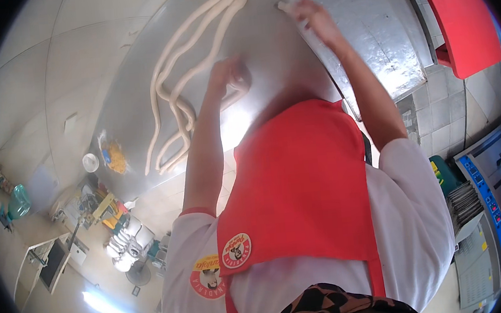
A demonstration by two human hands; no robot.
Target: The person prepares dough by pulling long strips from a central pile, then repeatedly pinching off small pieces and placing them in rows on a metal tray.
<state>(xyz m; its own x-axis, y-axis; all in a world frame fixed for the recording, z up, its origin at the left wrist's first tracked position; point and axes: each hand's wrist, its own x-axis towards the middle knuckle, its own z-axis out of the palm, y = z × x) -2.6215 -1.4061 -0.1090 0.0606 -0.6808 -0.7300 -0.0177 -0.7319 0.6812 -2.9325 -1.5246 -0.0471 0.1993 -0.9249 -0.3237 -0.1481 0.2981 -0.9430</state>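
Left hand: the left hand [227, 75] is curled shut around the near end of a pale dough rope [238, 89], blurred.
Right hand: the right hand [309, 15] pinches a small pale dough piece [285, 7] at the corner of a flat silver metal tray [371, 32].
Dough: long pale dough ropes [183, 73] lie looped on the grey steel surface [131, 89], left of the left hand.
Clothing: a red apron [300, 182] over a white shirt.
Nearby: a small white cup [90, 163] stands near the surface's edge.

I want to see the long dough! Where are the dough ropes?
In the head view, the dough ropes lie on the steel table, upper left of centre, just left of the left hand and above the red apron.
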